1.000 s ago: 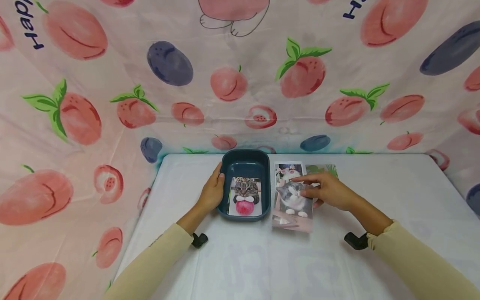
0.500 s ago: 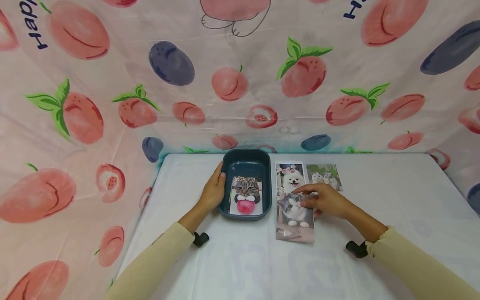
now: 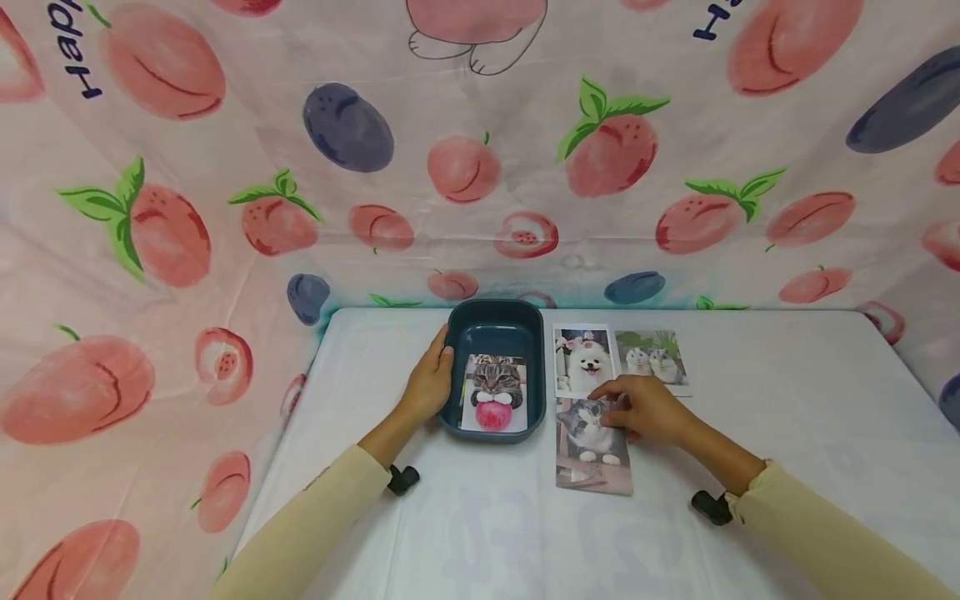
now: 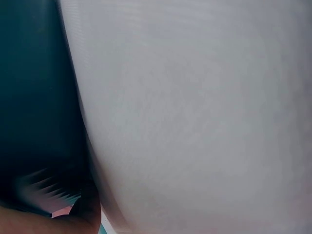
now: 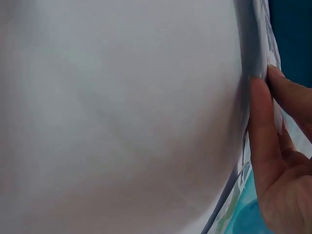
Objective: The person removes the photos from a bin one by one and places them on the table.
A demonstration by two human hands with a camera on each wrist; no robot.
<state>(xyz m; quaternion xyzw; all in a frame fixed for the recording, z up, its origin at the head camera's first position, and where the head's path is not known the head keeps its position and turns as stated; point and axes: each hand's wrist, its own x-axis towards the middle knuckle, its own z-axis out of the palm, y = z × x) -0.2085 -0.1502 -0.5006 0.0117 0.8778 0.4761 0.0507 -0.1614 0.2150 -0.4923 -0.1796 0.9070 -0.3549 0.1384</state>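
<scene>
My left hand (image 3: 429,382) grips the left side of a dark blue plastic tray (image 3: 495,337), thumb at the rim. Inside the tray, toward its near end, lies a photo card of a tabby cat with a pink ball (image 3: 492,396). My right hand (image 3: 651,408) pinches a photo card of a grey-and-white cat (image 3: 594,471) by its right edge. That card lies low over the table just in front of a white dog photo card (image 3: 587,362). In the right wrist view the card's edge (image 5: 261,34) shows between thumb and finger.
A photo card of two small furry animals (image 3: 651,360) lies right of the dog card. The white-covered table (image 3: 510,533) ends at a fruit-printed cloth backdrop (image 3: 480,225) behind. Another such cloth hangs along the left side.
My right hand has drawn the grey-and-white cat card toward me and lowered it, uncovering the dog card. The small-animal card also shows more fully. My left hand keeps its grip on the tray.
</scene>
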